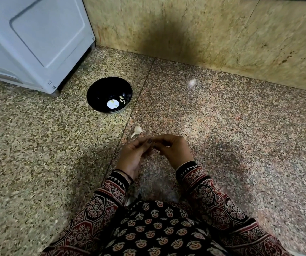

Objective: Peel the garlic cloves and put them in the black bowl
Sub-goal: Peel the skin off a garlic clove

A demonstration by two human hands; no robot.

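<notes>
Holding peeled cloves (122, 100), black bowl (95, 89); left hand (132, 156) and right hand (172, 150) together pinching a garlic clove (151, 151).

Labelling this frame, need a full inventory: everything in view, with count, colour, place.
floor: speckled stone, throughout
wall: tan stone, behind
appliance: one, white, upper left
black bowl: one, black, on floor by appliance
peeled garlic cloves: a few, pale, in bowl
unpeeled garlic piece: one, whitish, on floor nearer than bowl
sleeves: two, dark patterned
left hand, right hand: fingers curled together, apparently pinching a garlic clove, mostly hidden
</notes>
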